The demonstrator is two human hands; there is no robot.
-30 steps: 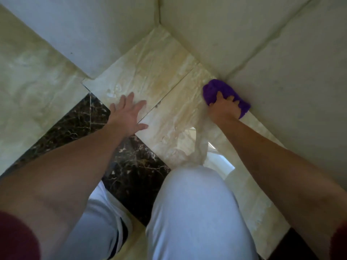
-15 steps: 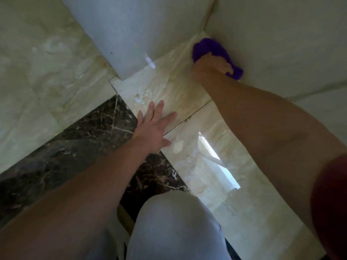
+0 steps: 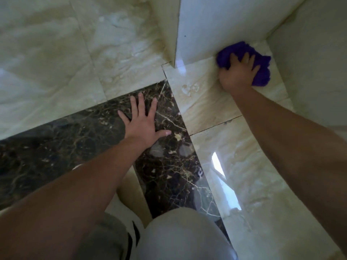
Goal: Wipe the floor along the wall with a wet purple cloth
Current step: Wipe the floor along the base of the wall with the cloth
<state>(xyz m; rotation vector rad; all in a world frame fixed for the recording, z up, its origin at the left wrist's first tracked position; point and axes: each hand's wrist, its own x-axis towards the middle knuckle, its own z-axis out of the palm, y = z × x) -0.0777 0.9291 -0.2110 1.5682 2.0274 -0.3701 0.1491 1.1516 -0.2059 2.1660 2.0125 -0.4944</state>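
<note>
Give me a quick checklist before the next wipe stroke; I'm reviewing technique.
1. Right hand pressing purple cloth down: ok.
2. Cloth on the floor tile against the wall: ok.
3. Left hand braced flat on the dark marble strip: ok.
4. Cloth wet enough: cannot tell.
5. Pale smudge on the beige tile gone: not ok.

My right hand (image 3: 237, 76) presses the purple cloth (image 3: 260, 61) onto the beige floor tile (image 3: 202, 102) against the wall (image 3: 210, 30). My left hand (image 3: 143, 122) lies flat, fingers spread, on the dark marble strip (image 3: 75, 132).
</note>
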